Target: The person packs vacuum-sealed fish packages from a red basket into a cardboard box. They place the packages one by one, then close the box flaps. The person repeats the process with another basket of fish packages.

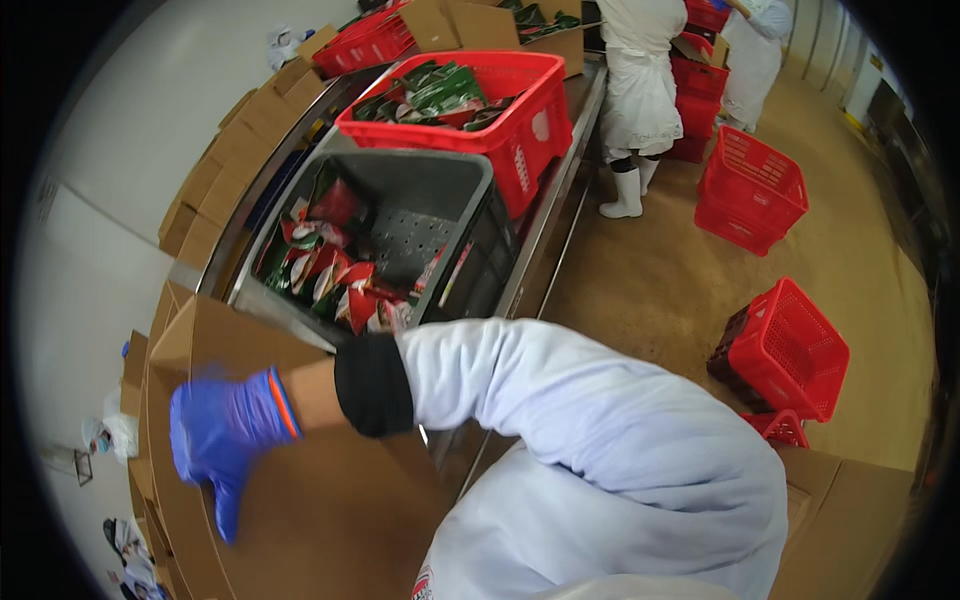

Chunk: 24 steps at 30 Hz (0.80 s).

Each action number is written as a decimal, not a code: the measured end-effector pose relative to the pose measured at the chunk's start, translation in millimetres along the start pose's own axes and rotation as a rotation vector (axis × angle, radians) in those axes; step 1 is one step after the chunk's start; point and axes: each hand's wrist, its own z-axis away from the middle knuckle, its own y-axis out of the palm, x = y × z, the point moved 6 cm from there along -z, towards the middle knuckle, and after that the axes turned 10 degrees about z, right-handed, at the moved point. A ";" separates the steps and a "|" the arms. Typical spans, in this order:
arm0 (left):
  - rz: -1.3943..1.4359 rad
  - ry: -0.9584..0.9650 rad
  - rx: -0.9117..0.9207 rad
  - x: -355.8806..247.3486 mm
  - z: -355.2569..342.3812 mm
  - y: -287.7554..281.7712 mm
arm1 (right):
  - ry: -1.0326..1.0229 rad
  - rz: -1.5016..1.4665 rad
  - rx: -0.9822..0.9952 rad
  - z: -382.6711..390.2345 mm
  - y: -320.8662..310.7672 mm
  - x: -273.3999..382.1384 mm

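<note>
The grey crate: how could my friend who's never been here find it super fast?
Look for the long metal table. On it, the grey crate sits between a red crate and the brown cardboard box by the blue-gloved right hand. Unlike those neighbours, it's dark grey, with holes showing in its floor beside red-and-green packets.

- Metal counter (pixel 532 252) – on it stand a grey crate (pixel 480 255), a red crate (pixel 528 128) and a cardboard box (pixel 340 480).
- Brown floor (pixel 622 295) – red crates (pixel 750 205) stand on it.
</note>
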 end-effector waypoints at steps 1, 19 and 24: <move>0.046 -0.026 -0.042 5.2 -12.5 6.6 | -0.021 0.022 -0.113 3.3 -0.7 -5.6; 0.250 0.019 -0.176 26.4 -94.5 11.8 | -0.036 -0.120 -0.572 0.2 23.1 -12.6; 0.228 -0.006 -0.223 39.4 -77.4 -15.8 | 0.055 -0.148 -0.019 -20.3 39.7 4.2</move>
